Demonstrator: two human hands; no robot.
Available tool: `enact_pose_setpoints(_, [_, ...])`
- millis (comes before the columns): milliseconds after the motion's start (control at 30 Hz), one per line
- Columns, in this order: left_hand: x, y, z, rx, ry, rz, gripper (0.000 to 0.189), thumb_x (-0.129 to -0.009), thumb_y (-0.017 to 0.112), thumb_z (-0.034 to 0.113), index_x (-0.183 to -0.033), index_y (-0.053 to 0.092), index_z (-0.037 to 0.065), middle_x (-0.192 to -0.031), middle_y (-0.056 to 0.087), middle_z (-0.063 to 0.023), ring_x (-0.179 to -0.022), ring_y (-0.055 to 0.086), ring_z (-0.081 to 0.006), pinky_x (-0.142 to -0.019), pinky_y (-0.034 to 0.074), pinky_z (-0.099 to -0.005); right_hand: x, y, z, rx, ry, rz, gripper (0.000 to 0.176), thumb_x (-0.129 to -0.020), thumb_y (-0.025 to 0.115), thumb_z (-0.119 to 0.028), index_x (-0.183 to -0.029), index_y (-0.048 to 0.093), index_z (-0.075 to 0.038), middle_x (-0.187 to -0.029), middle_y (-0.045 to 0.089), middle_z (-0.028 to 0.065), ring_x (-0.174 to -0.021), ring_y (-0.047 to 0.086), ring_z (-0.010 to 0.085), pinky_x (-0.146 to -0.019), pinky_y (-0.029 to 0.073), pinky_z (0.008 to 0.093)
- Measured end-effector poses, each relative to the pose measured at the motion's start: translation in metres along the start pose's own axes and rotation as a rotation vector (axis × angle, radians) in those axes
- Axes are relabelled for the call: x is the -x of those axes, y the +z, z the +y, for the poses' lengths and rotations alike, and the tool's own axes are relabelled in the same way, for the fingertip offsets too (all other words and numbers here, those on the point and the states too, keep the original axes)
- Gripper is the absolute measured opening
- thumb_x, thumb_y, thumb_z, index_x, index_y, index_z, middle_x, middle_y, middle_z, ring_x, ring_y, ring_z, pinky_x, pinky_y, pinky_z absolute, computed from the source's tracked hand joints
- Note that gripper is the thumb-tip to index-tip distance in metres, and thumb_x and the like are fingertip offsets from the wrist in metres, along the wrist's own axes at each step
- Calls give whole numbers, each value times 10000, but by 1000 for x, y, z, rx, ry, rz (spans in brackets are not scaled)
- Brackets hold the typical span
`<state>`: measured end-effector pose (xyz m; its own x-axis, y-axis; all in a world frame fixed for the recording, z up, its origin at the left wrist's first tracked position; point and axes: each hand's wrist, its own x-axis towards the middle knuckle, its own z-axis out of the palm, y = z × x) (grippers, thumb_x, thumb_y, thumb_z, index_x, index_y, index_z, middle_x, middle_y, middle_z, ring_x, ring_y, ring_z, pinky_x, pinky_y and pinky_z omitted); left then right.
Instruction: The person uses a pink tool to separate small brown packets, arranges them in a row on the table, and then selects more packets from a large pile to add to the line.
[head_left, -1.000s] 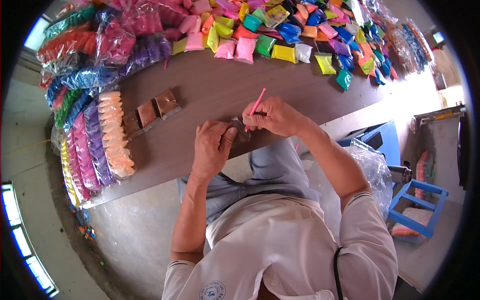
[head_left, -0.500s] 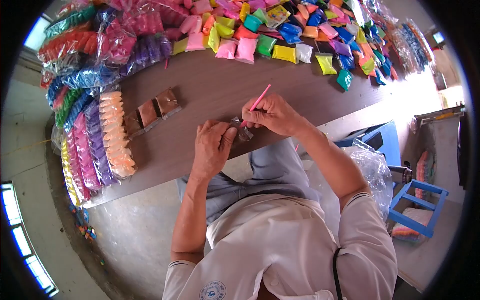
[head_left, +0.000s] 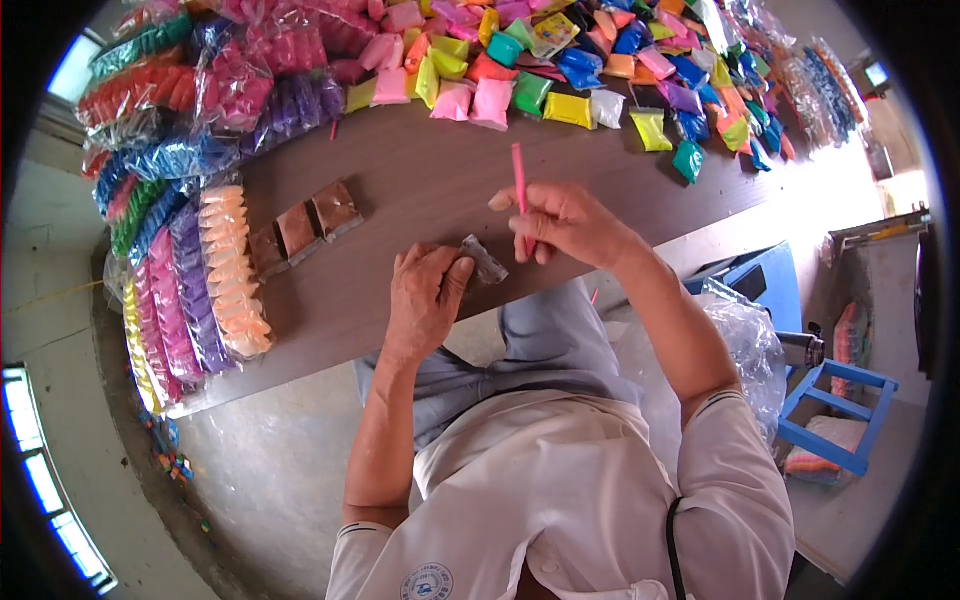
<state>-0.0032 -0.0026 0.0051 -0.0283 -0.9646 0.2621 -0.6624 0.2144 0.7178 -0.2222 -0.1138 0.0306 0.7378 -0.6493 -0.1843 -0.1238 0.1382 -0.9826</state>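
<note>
My left hand [head_left: 424, 296] rests at the table's near edge, its thumb and fingers closed on a small crumpled clear plastic packet [head_left: 486, 261]. The packet's open-looking end sticks out to the right; most of its contents are hidden under my fingers. In my right hand [head_left: 572, 226] a thin pink plastic stick [head_left: 519, 178] stands nearly upright between thumb and fingers. That hand is a short way right of the packet, apart from it. Three brown packets [head_left: 298, 228] lie in a row on the table to the left of my hands.
Long bags of colored packets [head_left: 232, 275] line the table's left side. A heap of loose colored packets [head_left: 570, 108] covers the back of the brown table [head_left: 420, 175]. To the right are a blue stool frame [head_left: 838, 415] and a clear plastic bag [head_left: 740, 345].
My right hand has drawn the pink stick away from the packet, slightly right, and tipped it more upright. More of the packet now shows. My left hand has stayed in place.
</note>
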Motion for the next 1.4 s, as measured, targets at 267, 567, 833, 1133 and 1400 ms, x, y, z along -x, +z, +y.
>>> enact_pose_setpoints(267, [2, 3, -1, 34, -18, 45, 184, -954, 637, 202, -879, 680, 40, -862, 669, -97, -884, 585, -288, -844, 413, -403, -4, 25, -13, 306, 94, -72, 238, -983, 624, -236, -1013, 655, -2, -708, 665, 45, -589, 577, 76, -534, 465, 227])
enact_pose_setpoints(567, [2, -1, 0, 41, 2, 39, 206, -964, 631, 227, -912, 686, 35, -883, 680, -100, -900, 593, -294, -844, 417, -406, 43, -4, -18, 295, 91, 195, 238, -993, 590, -209, -847, 599, -20, -678, 650, 34, -561, 550, 50, -504, 428, 220])
enact_pose_setpoints(833, [3, 7, -6, 23, 38, 63, 209, -970, 623, 238, -917, 683, 45, -881, 686, -85, -895, 595, -292, -822, 419, -409, 93, 4, -11, 200, 107, 346, 181, -1009, 561, -188, -1047, 607, -17, -739, 642, 25, -563, 502, 28, -503, 405, 193])
enact_pose_setpoints(1133, [5, 4, -9, 0, 29, 46, 208, -968, 624, 246, -929, 689, 52, -890, 691, -88, -895, 602, -289, -821, 423, -407, 8, 51, -9, 434, -129, 269, 258, -938, 672, -239, -1051, 676, -6, -682, 536, -2, -615, 464, 96, -577, 404, 294])
enact_pose_setpoints(1400, [5, 6, -8, 46, 58, 99, 222, -971, 617, 243, -902, 673, 40, -880, 685, -102, -898, 599, -297, -827, 421, -410, 43, 20, 0, 384, 23, 454, 310, -974, 618, -274, -809, 661, -15, -646, 474, -46, -620, 421, 51, -554, 354, 259])
